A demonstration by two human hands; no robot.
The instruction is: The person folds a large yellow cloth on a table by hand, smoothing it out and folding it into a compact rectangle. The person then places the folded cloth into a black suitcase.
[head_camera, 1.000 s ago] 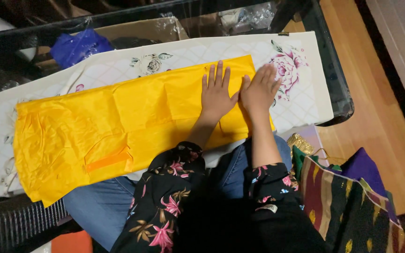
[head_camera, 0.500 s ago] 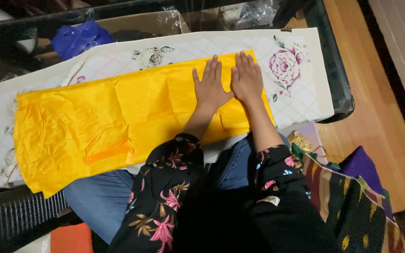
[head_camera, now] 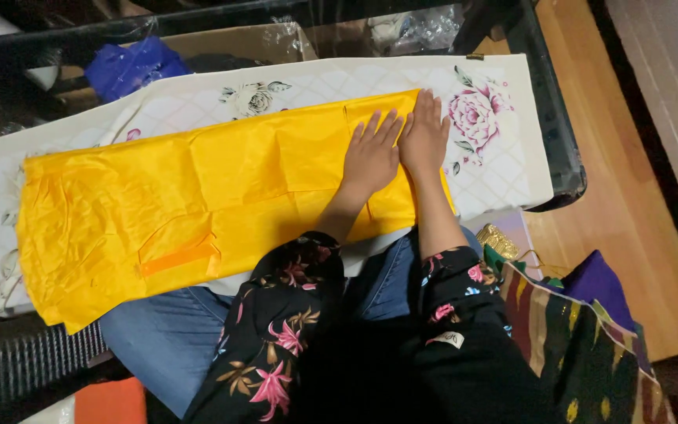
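Two flat, fingers-spread hands, left hand [head_camera: 372, 157] and right hand [head_camera: 425, 140], press glossy creased yellow fabric [head_camera: 197, 204] on quilted floral cloth [head_camera: 504, 169].

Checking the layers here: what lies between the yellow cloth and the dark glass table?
In the head view, a white quilted mat with rose prints lies under the yellow cloth, covering the glass table.

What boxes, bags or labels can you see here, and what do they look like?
Cardboard box: under the glass table's far side, brown, open flaps.
Blue bag: beside the box, crumpled, shiny blue.
Clear plastic wrap: at the far edge, crinkled, see-through.
Small label: on the dark flowered sleeve near the right elbow, a little white patch.
No signs or screens in view.
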